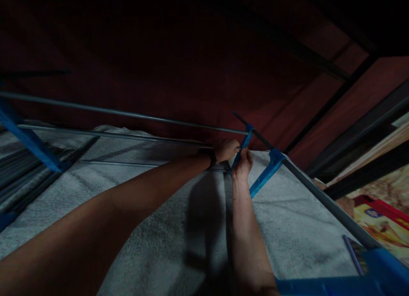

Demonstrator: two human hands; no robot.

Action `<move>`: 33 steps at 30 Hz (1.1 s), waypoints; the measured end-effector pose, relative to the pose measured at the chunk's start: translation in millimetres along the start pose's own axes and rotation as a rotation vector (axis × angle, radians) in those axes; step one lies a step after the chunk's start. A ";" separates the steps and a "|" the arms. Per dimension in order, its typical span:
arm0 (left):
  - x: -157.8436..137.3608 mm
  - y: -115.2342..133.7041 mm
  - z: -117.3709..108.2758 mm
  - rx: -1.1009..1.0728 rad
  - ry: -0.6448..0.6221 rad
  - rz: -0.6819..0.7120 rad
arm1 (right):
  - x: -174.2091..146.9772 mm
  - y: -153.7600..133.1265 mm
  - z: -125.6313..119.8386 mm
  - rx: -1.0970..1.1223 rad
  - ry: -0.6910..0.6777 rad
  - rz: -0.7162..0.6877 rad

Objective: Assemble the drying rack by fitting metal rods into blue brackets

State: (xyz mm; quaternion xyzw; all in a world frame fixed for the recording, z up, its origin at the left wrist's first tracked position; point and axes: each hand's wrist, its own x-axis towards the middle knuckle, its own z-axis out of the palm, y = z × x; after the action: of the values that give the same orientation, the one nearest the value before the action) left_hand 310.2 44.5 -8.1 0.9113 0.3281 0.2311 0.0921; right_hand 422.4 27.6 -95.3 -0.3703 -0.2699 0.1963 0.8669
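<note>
Dim room, dark red wall behind; you lean over drying rack (128, 113) with grey towel (159, 228) spread across its rails. Both your arms stretch to far right corner. Left hand (226, 150) curled onto rail end beside blue bracket (242, 151); right hand (243, 164) fingers pinched on bracket's lower part. Step in hand looks like working that bracket at corner. Next move calls for firm hold on rail, steady pressure on bracket.
</note>
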 end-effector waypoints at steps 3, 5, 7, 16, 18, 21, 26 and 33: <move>-1.1 2.9 -2.3 -0.006 -0.019 -0.010 | -1.3 -1.9 -0.7 0.035 0.006 0.021; -1.5 3.7 -2.4 -0.008 -0.030 -0.016 | -2.4 -2.2 -1.0 0.048 0.007 0.031; -1.6 3.6 -1.7 -0.013 -0.033 -0.021 | -3.7 -2.1 -1.2 0.047 0.010 0.030; -2.0 3.5 1.2 -0.076 -0.005 -0.011 | -5.2 -2.6 -5.6 0.048 -0.037 0.020; -1.7 4.1 1.3 -0.077 -0.003 -0.018 | -4.7 -2.0 -6.4 0.036 -0.022 0.013; -1.4 4.2 0.9 -0.082 -0.007 -0.023 | -4.4 -2.0 -7.0 0.034 -0.016 0.016; -1.9 4.0 -1.8 -0.078 -0.007 -0.004 | -4.7 -4.5 -6.9 0.033 -0.054 0.024; -1.4 4.6 -2.9 -0.052 -0.019 -0.011 | -3.7 -1.3 -5.9 0.048 -0.016 0.034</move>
State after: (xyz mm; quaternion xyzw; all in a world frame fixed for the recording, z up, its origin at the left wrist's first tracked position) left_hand 310.4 40.1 -4.7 0.9090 0.3259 0.2305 0.1200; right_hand 423.3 21.6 -98.9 -0.3525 -0.2660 0.2204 0.8697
